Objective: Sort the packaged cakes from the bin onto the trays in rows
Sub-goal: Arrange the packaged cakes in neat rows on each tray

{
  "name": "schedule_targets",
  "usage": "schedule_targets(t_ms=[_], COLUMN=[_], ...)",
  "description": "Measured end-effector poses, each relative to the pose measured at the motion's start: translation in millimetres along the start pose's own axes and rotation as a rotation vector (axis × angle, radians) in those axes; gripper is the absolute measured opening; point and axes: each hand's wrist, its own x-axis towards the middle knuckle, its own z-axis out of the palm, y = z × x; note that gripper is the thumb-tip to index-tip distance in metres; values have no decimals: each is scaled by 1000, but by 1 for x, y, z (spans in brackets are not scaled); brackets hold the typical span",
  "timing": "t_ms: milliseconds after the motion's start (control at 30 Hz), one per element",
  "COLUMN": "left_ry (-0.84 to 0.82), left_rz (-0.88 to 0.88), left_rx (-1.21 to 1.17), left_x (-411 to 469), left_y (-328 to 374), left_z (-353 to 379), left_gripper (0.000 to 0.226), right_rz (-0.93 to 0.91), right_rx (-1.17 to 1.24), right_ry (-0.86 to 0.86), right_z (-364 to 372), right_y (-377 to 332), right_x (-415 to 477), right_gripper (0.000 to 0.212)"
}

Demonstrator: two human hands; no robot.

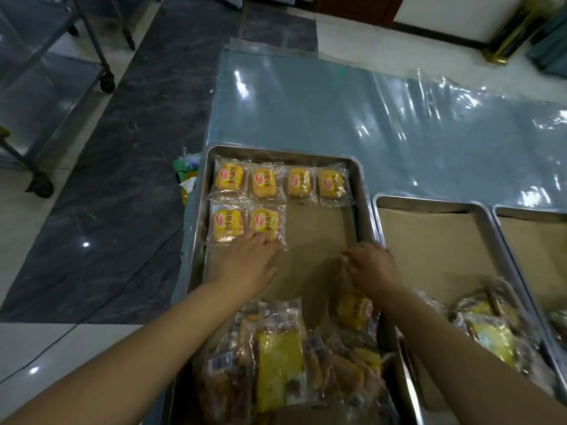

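Table top is sitting under a shiny clear plastic sheet. The far half is lying open, and the sheet is hanging past the far left edge. Dark marble floor strip is running along the left, with a wheeled metal cart beyond it. A green plastic bag is sitting just beside the table's left edge.

Three steel trays with brown liners are lying side by side, rims nearly touching: left tray, middle tray, right tray. On the left tray, four packaged cakes are lining the far row and two are starting the second row. The right half of that row is showing bare liner.

Left hand is lying flat, fingers straight, tips touching the near edge of the second row's right cake. Right hand is hovering by the tray's right rim, fingers curled and pinching the wrapper of a hanging cake.

A loose pile is crowding the near end of the left tray. Another pile is lying on the middle tray.

Wrappers are showing a red oval logo, unreadable, and "小面包". A barcode sticker is too blurred to read.
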Motion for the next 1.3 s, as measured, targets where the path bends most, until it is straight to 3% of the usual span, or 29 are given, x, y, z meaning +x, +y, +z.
schedule_targets(t_ms=[100,267,433,533,667,800,900,1000,1100,1200,1300], left_ry=[-140,-381,-491,-563,-562,-605,-634,-679,-721,-550,-239], left_rz=[21,-48,-106,-196,-297,-327,-352,-382,-370,-359,-429], left_rx=[-62,-166,-226,-225,-210,-199,-227,-318,-343,-468,-706], left_x=[4,5,0,-4,-7,-6,-4,-1,5,13,25], left_y=[19,39,41,43,49,55,59,61,62,62,64], left_z=[6,7,6,6,3,-2,-4,-3,-4,-15,-34], left_gripper=[45,23,12,16,18,21,21,17,21,17,15], right_rz=[-53,-208,-205,-39,267,405,259,-79,-381,-441,-439], right_rx=[-159,-239,-208,121,630,905,572,360,81,-47,-48], right_ry=[-53,-158,-312,-271,19,14,36,208,107,-72,-11], right_z=[-6,-3,-13,-17,-12,0,9,9,12,19,18], right_y=[20,29,26,24,15,5,4,0,-5,-3,5], right_x=[-15,-24,-14,-6,7,13,12,16,21,25,28], right_gripper=[24,46,34,23,15,20,22,9,46,64,56])
